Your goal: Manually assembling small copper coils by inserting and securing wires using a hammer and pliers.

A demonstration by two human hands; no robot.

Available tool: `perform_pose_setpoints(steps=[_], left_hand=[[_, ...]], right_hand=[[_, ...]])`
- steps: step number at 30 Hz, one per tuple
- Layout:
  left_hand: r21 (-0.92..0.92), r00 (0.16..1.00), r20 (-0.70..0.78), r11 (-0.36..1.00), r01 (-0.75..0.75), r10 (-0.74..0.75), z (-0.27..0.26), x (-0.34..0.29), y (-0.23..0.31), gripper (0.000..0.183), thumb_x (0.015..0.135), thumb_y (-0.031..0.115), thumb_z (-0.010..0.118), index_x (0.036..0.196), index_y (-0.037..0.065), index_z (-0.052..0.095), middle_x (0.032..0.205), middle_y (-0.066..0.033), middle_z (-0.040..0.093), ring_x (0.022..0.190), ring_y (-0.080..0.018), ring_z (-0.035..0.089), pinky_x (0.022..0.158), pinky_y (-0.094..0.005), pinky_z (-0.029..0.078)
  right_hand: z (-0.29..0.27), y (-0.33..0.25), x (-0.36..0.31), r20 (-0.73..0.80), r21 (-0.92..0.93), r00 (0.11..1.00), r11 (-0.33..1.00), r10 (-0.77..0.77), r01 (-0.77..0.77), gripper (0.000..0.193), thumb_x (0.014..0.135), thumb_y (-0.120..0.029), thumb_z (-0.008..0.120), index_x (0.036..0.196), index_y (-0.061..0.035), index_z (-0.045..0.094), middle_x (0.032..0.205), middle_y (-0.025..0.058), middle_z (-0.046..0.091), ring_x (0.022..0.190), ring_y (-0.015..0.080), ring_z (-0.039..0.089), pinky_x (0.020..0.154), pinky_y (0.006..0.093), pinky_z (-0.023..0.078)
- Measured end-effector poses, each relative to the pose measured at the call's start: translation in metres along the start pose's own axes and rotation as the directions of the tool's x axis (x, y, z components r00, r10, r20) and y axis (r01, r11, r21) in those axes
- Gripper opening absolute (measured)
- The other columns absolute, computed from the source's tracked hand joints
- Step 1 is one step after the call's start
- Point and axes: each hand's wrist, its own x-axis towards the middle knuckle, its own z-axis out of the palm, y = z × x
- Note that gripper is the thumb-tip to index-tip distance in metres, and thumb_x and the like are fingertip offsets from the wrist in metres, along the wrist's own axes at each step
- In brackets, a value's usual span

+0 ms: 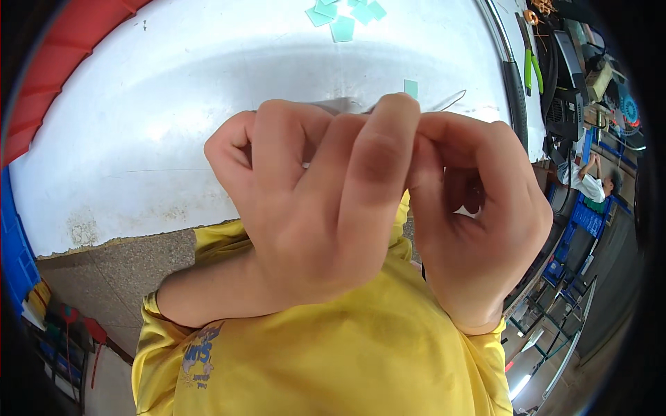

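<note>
My left hand [312, 201] and my right hand [485, 201] are raised close before me, over the near edge of the white table [173, 118]. Their fingertips meet. The left hand's fingers are curled, and its thumb side presses against the right hand's pinched thumb and forefinger. Whatever they pinch is hidden behind the fingers. Just beyond the right hand's fingers shows a thin bent wire [454, 100]; I cannot tell whether it is held or lies on the table. A small pale green square piece [411, 88] shows just behind the fingertips.
Several pale green pieces [342, 29] lie scattered at the table's far side. A red bin [52, 76] lines the left. On the right are a black-handled bar [513, 90], green-handled pliers [533, 73] and a black device [565, 111]. Another person [590, 184] is farther right.
</note>
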Motion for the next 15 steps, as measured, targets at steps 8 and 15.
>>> perform_pose_setpoints(steps=[8, 15], left_hand=[[0.016, 0.996, -0.053, 0.998, -0.068, 0.068, 0.004, 0.002, -0.003, 0.039, 0.061, 0.002, 0.071, 0.098, 0.012, 0.064, 0.086, 0.0064, 0.064, 0.074, -0.0122, 0.043, 0.076, -0.0246, 0.032], [0.01, 0.989, -0.102, 0.994, -0.106, 0.106, 0.007, 0.008, 0.001, 0.031, 0.061, 0.004, 0.072, 0.091, 0.013, 0.068, 0.083, 0.0076, 0.063, 0.072, -0.0119, 0.044, 0.075, -0.0247, 0.032]], right_hand=[[0.006, 0.002, -0.009, -0.132, -0.071, 0.99, 0.997, -0.049, 0.04, 0.033, 0.073, 0.009, 0.064, 0.104, -0.0026, 0.061, 0.065, -0.0029, 0.057, 0.05, 0.0038, 0.036, 0.044, 0.0173, 0.029], [-0.031, 0.057, 0.006, -0.252, -0.12, 0.967, 0.993, -0.041, 0.011, 0.042, 0.082, -0.01, 0.065, 0.121, -0.0026, 0.053, 0.091, 0.008, 0.065, 0.074, 0.0115, 0.055, 0.066, 0.0205, 0.041]])
